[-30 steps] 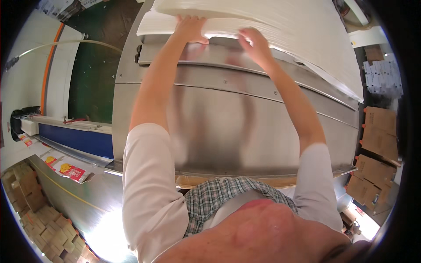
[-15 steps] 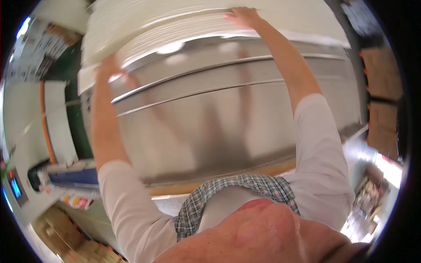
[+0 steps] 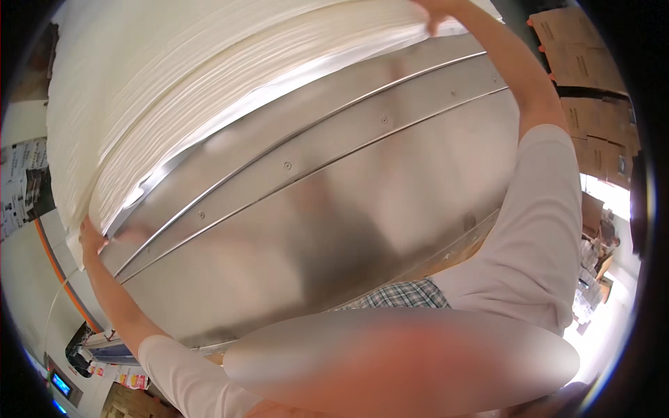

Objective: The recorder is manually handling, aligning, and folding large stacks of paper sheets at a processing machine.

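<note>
Cartons (image 3: pixel 578 56) are stacked right of the steel surface (image 3: pixel 418 167). Layered white material (image 3: pixel 209 83) is laid on it, cut off above; at its near edge the left hand (image 3: pixel 90 240) and right hand (image 3: pixel 440 11) are set wide apart; whether either is clamped cannot be told.

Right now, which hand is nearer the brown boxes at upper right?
Right. The right hand is left of the boxes, near the right end of the white sheets; the left hand is farther, at their left corner.
</note>
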`<state>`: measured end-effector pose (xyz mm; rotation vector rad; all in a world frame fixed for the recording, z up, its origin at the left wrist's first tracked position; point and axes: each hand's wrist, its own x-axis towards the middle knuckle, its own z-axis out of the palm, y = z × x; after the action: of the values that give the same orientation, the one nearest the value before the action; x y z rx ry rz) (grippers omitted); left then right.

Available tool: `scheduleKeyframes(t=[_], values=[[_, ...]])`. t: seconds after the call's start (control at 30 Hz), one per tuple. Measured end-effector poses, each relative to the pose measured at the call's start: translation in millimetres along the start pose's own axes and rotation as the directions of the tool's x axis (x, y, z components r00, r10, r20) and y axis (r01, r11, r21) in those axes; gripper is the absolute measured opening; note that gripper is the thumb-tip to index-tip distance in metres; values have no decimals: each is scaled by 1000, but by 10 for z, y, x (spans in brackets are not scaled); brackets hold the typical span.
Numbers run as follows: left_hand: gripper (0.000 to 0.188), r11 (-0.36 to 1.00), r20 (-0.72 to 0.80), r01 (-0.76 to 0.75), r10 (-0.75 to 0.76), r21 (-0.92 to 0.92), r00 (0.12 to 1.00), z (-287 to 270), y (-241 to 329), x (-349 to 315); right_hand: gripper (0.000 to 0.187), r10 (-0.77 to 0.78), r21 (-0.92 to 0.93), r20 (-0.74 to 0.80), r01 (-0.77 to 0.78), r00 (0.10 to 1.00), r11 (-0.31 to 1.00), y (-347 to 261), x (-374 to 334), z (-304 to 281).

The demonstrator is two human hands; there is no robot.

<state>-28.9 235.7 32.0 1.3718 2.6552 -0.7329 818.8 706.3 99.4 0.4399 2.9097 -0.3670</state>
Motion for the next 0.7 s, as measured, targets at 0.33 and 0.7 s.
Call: scheduleKeyframes(t=[0.33,0.7], values=[[88,959,-221,-138,83,-248,972,142,-247,-138,83,833,-133,-104,-837,544,530,182,-450,135],[51,984,-628,-118,10,-130,778,-99,-621,-664,63,721,-107,-401,-810,565,576,244,-616,128]])
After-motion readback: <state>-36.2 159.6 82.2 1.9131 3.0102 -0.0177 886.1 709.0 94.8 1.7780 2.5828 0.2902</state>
